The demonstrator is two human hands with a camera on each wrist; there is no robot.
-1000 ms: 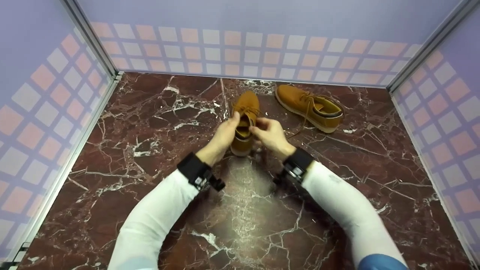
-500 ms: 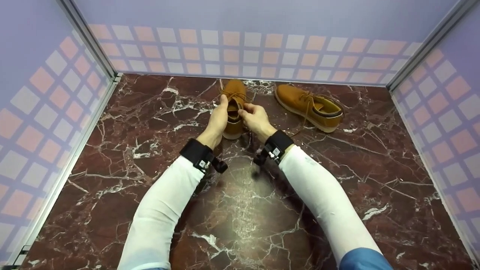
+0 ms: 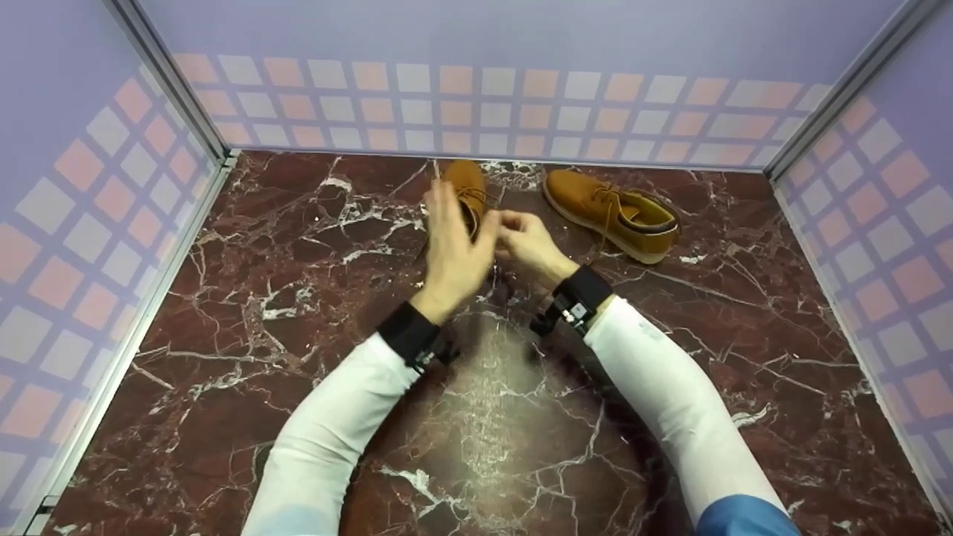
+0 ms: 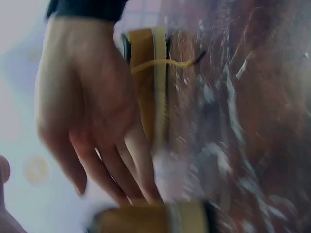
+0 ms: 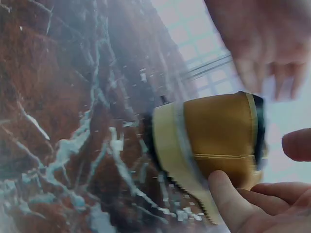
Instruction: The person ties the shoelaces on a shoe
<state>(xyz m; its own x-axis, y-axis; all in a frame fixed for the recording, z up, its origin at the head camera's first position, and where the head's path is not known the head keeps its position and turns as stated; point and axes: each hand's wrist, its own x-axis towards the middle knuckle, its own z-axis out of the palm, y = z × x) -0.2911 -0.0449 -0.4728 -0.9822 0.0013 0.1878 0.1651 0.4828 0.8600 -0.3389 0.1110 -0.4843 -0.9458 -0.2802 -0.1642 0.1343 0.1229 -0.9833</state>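
A tan lace-up shoe [image 3: 465, 179] stands near the back wall, its toe away from me. My left hand [image 3: 456, 257] is above its left side, with fingers long and straight, and hides much of the heel. In the left wrist view, the left hand [image 4: 97, 107] shows nothing in its grasp. My right hand [image 3: 530, 246] is beside the shoe's rear right. In the right wrist view, fingers [image 5: 228, 199] of the right hand lie against the shoe's side [image 5: 221, 128], and the thumb stands apart from it. The matching shoe [image 3: 614, 216] sits to the right, lace hanging down its side.
Dark red marbled floor [image 3: 246, 342] spreads around the shoes and toward me. Panels with pink and white squares enclose it; the back wall [image 3: 491, 112] rises just behind the shoes.
The near shoe has shifted forward and left, then stayed there. My left hand has left its side and straightened its fingers over it; my right hand has drawn back a little rightward.
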